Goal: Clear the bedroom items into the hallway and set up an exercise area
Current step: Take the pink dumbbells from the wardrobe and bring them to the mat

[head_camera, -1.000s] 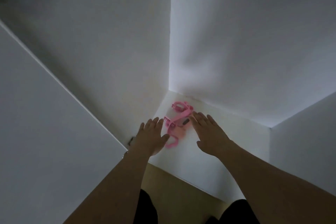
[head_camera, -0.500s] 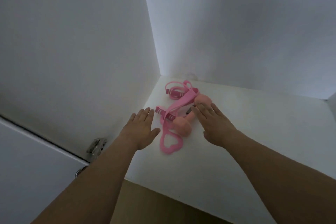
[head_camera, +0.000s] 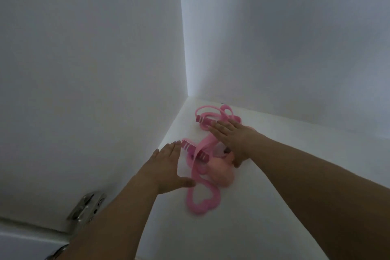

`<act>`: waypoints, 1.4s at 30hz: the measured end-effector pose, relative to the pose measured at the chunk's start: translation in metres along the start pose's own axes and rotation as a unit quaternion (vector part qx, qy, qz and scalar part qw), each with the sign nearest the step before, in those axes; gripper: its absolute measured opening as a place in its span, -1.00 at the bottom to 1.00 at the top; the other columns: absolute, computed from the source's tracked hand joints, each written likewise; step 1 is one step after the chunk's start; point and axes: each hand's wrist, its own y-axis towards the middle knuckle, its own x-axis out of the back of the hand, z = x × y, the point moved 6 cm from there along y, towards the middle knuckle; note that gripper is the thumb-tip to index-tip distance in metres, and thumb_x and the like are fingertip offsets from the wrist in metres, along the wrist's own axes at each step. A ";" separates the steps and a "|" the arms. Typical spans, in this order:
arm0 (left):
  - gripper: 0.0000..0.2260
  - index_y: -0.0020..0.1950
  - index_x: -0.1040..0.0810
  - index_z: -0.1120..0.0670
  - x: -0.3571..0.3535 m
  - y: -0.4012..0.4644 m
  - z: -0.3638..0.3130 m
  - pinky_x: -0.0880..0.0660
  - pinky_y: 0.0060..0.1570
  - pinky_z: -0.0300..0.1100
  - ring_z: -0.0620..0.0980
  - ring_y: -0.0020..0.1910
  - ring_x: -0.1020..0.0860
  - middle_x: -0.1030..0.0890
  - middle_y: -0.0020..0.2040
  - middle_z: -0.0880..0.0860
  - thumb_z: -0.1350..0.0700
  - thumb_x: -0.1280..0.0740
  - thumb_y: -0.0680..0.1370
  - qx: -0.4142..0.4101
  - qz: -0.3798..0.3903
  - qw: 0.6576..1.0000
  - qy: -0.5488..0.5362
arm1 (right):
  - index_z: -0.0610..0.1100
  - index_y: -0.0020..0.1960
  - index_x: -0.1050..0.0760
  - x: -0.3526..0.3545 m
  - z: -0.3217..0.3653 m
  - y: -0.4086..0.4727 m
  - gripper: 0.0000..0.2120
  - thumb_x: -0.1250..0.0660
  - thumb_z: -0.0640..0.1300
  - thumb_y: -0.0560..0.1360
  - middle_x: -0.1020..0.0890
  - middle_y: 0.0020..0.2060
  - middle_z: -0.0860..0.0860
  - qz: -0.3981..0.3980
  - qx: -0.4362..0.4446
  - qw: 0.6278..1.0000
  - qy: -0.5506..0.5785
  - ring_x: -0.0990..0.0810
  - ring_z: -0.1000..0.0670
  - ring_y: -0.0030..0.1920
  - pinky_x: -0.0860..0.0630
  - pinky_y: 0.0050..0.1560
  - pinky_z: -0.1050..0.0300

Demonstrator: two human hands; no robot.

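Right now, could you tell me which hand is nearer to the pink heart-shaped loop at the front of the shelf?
Left. The left hand lies open just beside the heart-shaped loop, thumb near its top; the right hand rests farther back on the pink straps.

Dim, soft bluish light; brightest along the centre corner seam, greyer at upper right; slight motion blur throughout.

You're looking into a white cabinet corner: side wall [head_camera: 88, 65] at left, back wall [head_camera: 285, 38] at right, meeting in a vertical seam. White shelf [head_camera: 242, 228] runs below. Metal hinge [head_camera: 86, 207] sits near left, above the white door edge [head_camera: 25, 243].
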 end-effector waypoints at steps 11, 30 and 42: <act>0.17 0.57 0.38 -0.04 -0.020 0.030 0.025 0.19 0.55 0.05 -0.05 0.59 0.21 0.22 0.62 -0.04 -0.60 -0.15 0.25 -0.014 0.012 1.000 0.018 | -0.06 0.54 -0.09 -0.021 0.004 0.035 0.15 -0.54 0.34 0.15 -0.30 0.44 -0.05 0.073 0.104 0.992 -0.003 -0.29 -0.13 0.41 -0.18 0.49 -0.09; 0.12 0.57 0.36 -0.13 -0.029 0.023 0.034 0.25 0.54 0.04 -0.04 0.59 0.21 0.21 0.61 -0.05 -0.64 0.14 0.14 -0.001 0.012 0.999 0.032 | -0.05 0.10 -0.55 -0.023 0.017 0.033 -0.68 -0.42 0.09 0.43 -0.63 0.00 -0.02 0.110 0.067 0.986 0.106 -0.59 -0.08 0.00 -0.40 -0.11 0.12; 0.05 0.56 0.37 -0.13 0.002 -0.018 0.020 0.26 0.54 0.06 -0.01 0.58 0.25 0.24 0.61 -0.04 -0.61 0.26 0.18 0.020 -0.016 0.998 0.055 | -0.07 -0.03 -0.47 0.023 0.030 -0.026 -0.91 -0.22 -0.21 0.51 -0.63 -0.15 0.00 -0.130 0.069 0.988 0.037 -0.59 -0.02 -0.19 -0.38 -0.22 0.14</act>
